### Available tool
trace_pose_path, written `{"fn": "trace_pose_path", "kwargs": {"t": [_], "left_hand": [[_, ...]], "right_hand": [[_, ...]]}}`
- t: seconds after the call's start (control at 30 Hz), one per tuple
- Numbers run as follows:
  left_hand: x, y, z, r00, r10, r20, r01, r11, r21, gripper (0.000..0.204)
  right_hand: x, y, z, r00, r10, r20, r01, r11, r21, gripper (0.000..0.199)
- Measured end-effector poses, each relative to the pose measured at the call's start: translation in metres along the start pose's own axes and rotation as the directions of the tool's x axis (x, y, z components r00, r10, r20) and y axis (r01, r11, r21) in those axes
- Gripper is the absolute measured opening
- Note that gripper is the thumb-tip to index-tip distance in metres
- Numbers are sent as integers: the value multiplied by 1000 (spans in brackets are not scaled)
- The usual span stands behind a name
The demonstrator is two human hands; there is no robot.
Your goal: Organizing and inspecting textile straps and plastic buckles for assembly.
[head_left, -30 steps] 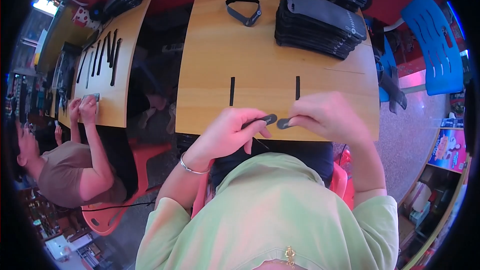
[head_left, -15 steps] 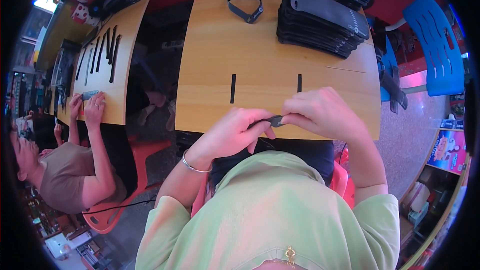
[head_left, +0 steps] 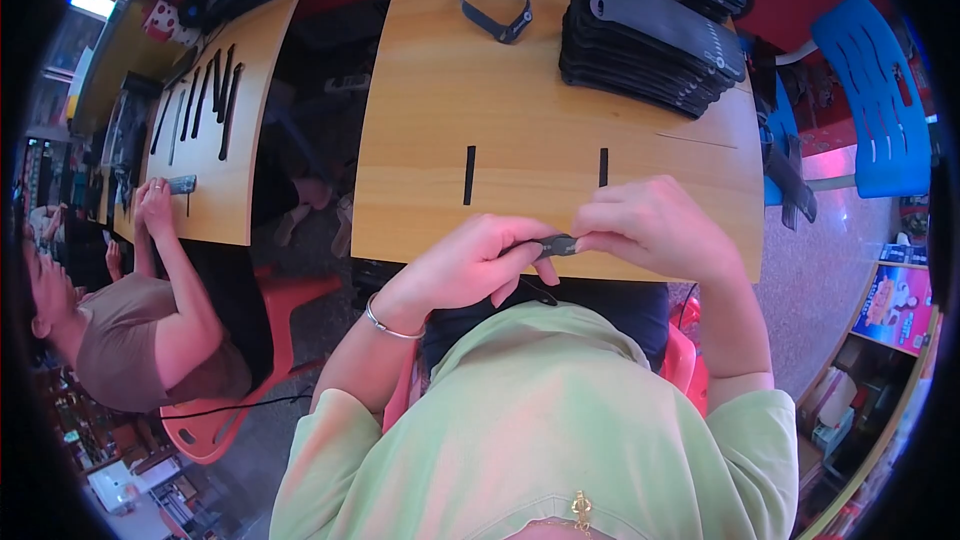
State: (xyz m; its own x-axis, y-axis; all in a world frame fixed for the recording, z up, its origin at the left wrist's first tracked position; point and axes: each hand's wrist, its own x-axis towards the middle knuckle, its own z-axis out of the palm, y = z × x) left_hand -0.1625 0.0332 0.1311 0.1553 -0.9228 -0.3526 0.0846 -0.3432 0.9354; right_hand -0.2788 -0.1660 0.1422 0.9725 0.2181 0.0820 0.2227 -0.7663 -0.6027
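- Wooden worktop (head_left: 560, 120) fills the middle of your view, and you work at its near edge, above your lap.
- Your left hand (head_left: 478, 265) and right hand (head_left: 655, 230) are both closed in a pinch on one small dark strap piece (head_left: 560, 244), which bridges the short gap between your fingertips, just over the worktop's near edge.
- Keep both pinches close to the join, so the piece stays flat and does not twist (how its two ends meet is hidden by your fingers).
- Rest your wrists against the worktop edge if you can; I judge the piece small enough that a free-hanging grip would let it slip toward your lap.
- Two short black strips lie flat just beyond your hands, one left (head_left: 469, 175) and one right (head_left: 603, 167), both within easy reach and apart from each other.
- Farther back, a stack of dark flat pieces (head_left: 650, 40) sits at the right, and a looped grey band (head_left: 495, 10) lies well clear of your hands.
- At the neighbouring table (head_left: 230, 140) on your left another person (head_left: 150, 330) handles a row of similar dark strips (head_left: 200, 100); keep your elbows in.
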Motion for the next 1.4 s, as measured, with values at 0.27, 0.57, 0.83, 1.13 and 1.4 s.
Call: {"fn": "trace_pose_path", "kwargs": {"t": [0.27,0.57,0.83,1.13,1.4], "left_hand": [[0,3,1,1000,1,-30,-1,1000,7,23],[5,-7,8,974,174,-147,-154,978,141,19],[7,-9,10,960,187,-211,-143,968,205,17],[-5,-4,-2,992,85,-94,-62,971,229,16],[-38,-11,-46,992,-39,-121,62,980,188,16]], "right_hand": [[2,-4,1,998,50,-35,-51,998,-46,14],[3,-8,9,993,90,-82,-97,993,-74,13],[2,-3,16,995,73,-68,-77,995,-58,12],[-22,0,9,978,206,15,-205,959,196,17],[-66,29,-13,882,441,164,-462,745,481,12]]}}
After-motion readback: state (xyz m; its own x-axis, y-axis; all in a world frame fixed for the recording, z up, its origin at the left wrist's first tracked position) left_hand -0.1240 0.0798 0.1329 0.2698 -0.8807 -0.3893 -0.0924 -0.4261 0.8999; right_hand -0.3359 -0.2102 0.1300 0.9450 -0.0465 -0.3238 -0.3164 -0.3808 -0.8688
